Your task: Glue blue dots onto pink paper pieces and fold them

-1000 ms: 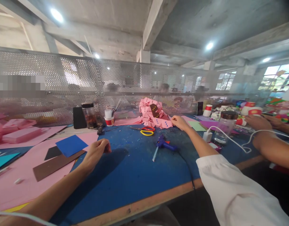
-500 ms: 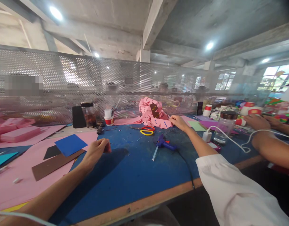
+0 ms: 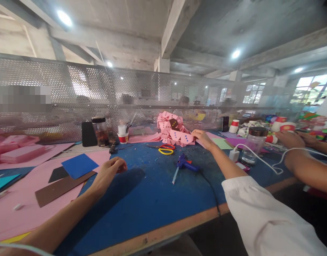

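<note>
Toward the back of the blue work table, my right hand pinches the right end of a pink paper piece with blue dots. That piece leans against a heap of pink dotted paper pieces, with one dark brown piece with yellow dots among them. Over the left part of the table, my left hand is loosely closed, fingers curled under, and nothing shows in it. Scissors with red and yellow handles and a blue glue gun with a glue stick lie between my hands.
Blue, black and brown sheets lie on pink sheets at left. Behind stand a dark-lidded jar and a white-red cup. A clear jar and white cable stand at right, beside a co-worker's hands. A perforated metal screen runs behind.
My right hand has shifted slightly, and the blue-dotted pink piece appears a little raised and turned. My left hand stays nearly where it was.
</note>
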### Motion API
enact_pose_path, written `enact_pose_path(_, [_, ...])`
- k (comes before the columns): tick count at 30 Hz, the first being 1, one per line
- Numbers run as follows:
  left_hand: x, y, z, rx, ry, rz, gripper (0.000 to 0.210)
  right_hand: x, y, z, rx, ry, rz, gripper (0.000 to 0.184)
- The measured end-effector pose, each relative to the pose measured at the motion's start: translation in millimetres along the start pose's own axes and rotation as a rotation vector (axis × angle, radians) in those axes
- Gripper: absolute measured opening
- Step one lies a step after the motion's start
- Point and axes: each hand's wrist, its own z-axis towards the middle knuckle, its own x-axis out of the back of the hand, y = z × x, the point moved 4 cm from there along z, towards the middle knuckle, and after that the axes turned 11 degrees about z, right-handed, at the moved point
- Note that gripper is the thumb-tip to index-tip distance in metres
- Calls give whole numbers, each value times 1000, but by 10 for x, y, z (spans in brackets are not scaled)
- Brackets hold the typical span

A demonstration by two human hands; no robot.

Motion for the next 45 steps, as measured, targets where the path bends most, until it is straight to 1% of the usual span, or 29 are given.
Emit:
enact_pose_path(6, [-3, -11, 4, -29, -10, 3, 26, -14, -80, -9, -12, 14, 101, 18])
enact_pose_path(10, [1, -30, 8, -16, -9, 37, 25, -6, -89, -11, -25, 48, 138, 16])
enact_pose_path(20, [-17, 31, -20, -6, -12, 131, 28, -47, -51, -20, -79, 81, 125, 19])
enact_pose_path(24, [-16, 1, -6, -18, -10, 148, 30, -51, -29, -4, -80, 105, 129, 19])
enact_pose_path(28, [-19, -57, 32, -42, -18, 157, 30, -36, -37, 52, -76, 164, 132, 18])
enact_pose_path(33, [-27, -162, 101, -41, -19, 151, 31, 15, -149, 216, -81, 250, 137, 18])
enact_pose_path(36, [-27, -188, 115, -41, -9, 152, 32, 54, -226, 365, -122, 292, 136, 19])
enact_pose_path(38, [-30, -186, 113, -41, -6, 149, 32, 60, -262, 485, -165, 296, 141, 21])
enact_pose_path(41, [-39, -175, 110, -41, -11, 139, 34, 36, -300, 675, -230, 299, 158, 28])
enact_pose_path(45, [-44, -157, 104, -36, -9, 125, 36, -54, -313, 909, -304, 324, 180, 32])
